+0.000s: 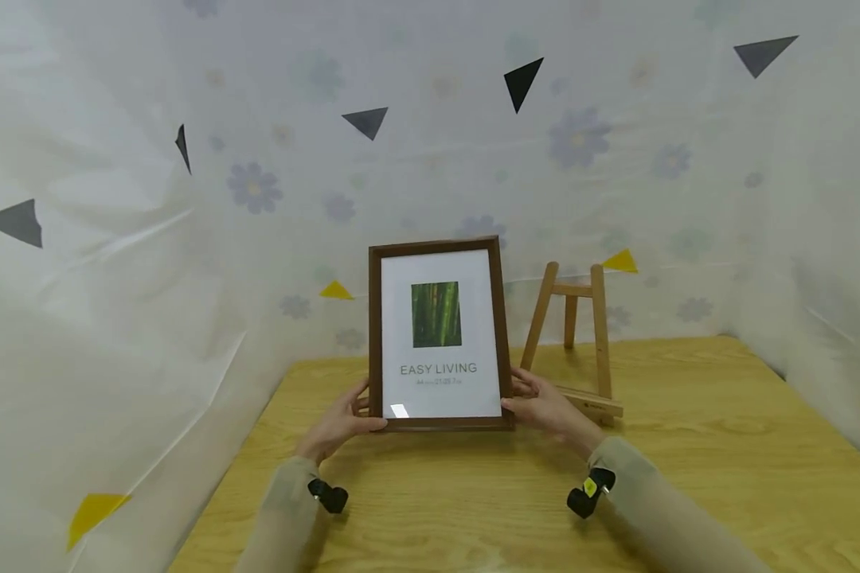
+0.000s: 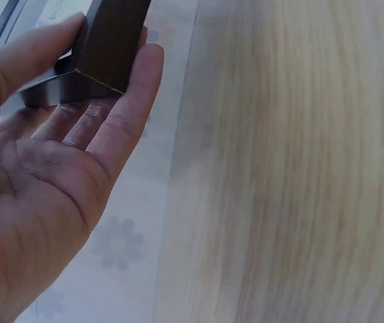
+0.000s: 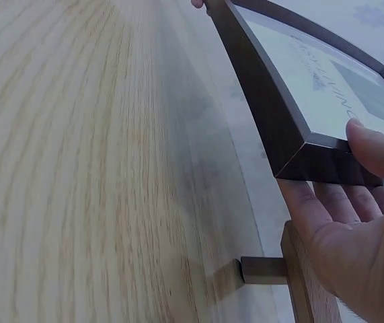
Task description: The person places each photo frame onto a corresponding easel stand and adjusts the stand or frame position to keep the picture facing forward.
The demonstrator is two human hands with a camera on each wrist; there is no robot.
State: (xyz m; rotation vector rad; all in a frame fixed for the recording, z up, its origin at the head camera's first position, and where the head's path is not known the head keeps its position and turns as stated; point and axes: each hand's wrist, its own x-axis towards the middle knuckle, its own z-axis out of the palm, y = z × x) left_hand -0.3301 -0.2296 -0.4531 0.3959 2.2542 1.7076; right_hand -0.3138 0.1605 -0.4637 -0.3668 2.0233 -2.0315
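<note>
A dark brown picture frame (image 1: 440,424) faces me upright in the head view, its print showing a green bamboo picture and the words EASY LIVING. My left hand (image 1: 338,422) grips its lower left corner, the thumb on the front and the fingers behind. At the lower right side, my right hand (image 1: 548,404) holds it the same way. Both wrist views show the frame's bottom edge raised above the table. Just right of the frame stands a small wooden easel (image 1: 602,342), its lower ledge partly behind my right hand; part of it (image 3: 306,282) shows below that hand in the right wrist view.
The wood-grain table (image 1: 444,509) stretches under both forearms. Pale flower-patterned sheeting (image 1: 430,175) hangs behind and at both sides, with black, grey and yellow triangles on it. A black wrist device (image 1: 328,495) sits on each sleeve.
</note>
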